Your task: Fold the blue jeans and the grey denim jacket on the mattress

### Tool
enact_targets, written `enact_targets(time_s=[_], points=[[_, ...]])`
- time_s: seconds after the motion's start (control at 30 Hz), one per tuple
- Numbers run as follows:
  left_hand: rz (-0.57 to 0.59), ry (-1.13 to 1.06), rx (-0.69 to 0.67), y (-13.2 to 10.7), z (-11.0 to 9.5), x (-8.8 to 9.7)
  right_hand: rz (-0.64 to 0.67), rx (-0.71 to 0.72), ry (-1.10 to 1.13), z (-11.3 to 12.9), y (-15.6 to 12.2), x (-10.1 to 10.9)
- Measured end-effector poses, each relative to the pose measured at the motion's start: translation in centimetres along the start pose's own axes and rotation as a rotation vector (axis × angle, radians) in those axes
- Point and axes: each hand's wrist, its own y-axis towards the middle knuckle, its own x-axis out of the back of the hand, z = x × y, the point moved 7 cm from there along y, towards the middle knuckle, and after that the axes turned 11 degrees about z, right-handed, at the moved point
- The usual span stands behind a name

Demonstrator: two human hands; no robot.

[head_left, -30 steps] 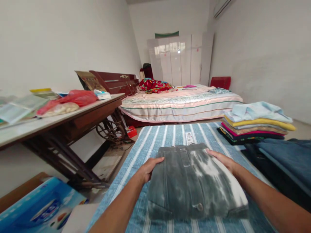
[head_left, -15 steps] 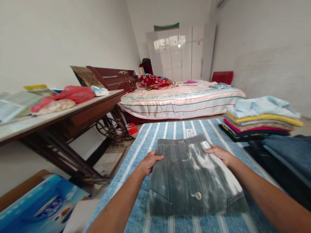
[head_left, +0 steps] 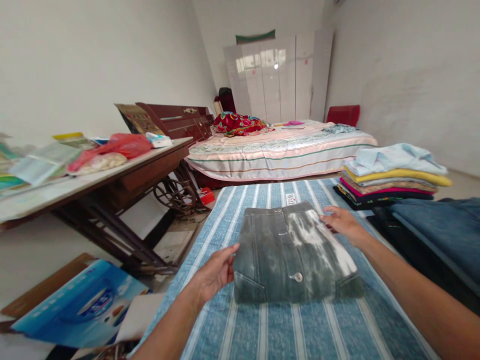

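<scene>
A folded pair of grey washed jeans (head_left: 288, 255) lies on a blue-and-white striped cloth (head_left: 262, 325) in front of me. My left hand (head_left: 214, 272) rests at the jeans' near left edge, its fingers curled against the fold. My right hand (head_left: 339, 222) lies open at the far right corner, fingers stretched flat on the denim. Neither hand lifts the jeans.
A stack of folded coloured clothes (head_left: 392, 180) and dark blue denim (head_left: 435, 230) lie to the right. A sewing-machine table (head_left: 112, 175) with bags and papers stands left. A blue box (head_left: 78, 307) sits at lower left. A bed (head_left: 277, 150) and white wardrobe (head_left: 277, 80) are beyond.
My left hand has slid from the jeans' far left edge back to the near left edge. The right hand has moved to the far right corner. The jeans now lie a little farther off.
</scene>
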Motion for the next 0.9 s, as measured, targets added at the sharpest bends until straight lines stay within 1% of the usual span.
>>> enact_targets(time_s=[0.03,0.07,0.1,0.13,0.17,0.2,0.23,0.27,0.33,0.4,0.5,0.6,0.73,0.8,0.83,0.9], points=[[0.008,0.022,-0.021,-0.7,0.0,-0.2,-0.012,0.044,-0.039,1.2,-0.7,-0.2],[0.026,0.049,-0.041,-1.3,0.0,-0.6,0.008,0.110,-0.093,2.7,-1.4,-1.0],[0.051,0.080,-0.056,-1.7,-0.1,-1.0,0.054,0.183,-0.154,4.3,-2.1,-2.3],[0.079,0.118,-0.065,-2.0,-0.2,-1.5,0.129,0.261,-0.221,5.9,-2.8,-4.1],[0.104,0.160,-0.065,-2.1,-0.1,-1.9,0.267,0.404,-0.423,7.6,-3.6,-6.9],[0.119,0.201,-0.055,-2.2,0.0,-2.3,0.378,0.493,-0.623,8.6,-4.3,-9.5],[0.119,0.234,-0.040,-2.2,0.2,-2.5,0.452,0.485,-0.802,8.7,-4.4,-11.7],[0.109,0.257,-0.018,-2.2,0.6,-2.5,0.488,0.414,-0.939,8.1,-4.0,-13.2],[0.057,0.276,0.015,-2.0,1.6,-2.2,0.514,0.291,-1.021,6.7,-3.0,-15.1],[-0.010,0.278,0.015,-1.8,2.4,-1.6,0.512,0.208,-1.033,5.1,-2.0,-15.7],[-0.055,0.290,-0.005,-1.7,3.2,-1.1,0.497,0.168,-1.050,3.4,-1.2,-15.8],[-0.067,0.325,-0.002,-1.7,3.3,-1.2,0.484,0.178,-1.057,3.0,-1.4,-15.6],[-0.119,0.392,-0.009,-2.2,2.8,-1.4,0.460,0.204,-1.059,3.4,-1.8,-15.6],[-0.180,0.501,-0.018,-2.6,2.0,-1.5,0.458,0.213,-1.057,3.8,-1.9,-15.5],[-0.234,0.600,-0.025,-2.9,1.4,-1.5,0.460,0.214,-1.054,4.1,-1.9,-15.4],[-0.395,0.874,-0.083,-3.6,-0.6,-2.0,0.451,0.214,-1.043,4.9,-2.1,-15.0]])
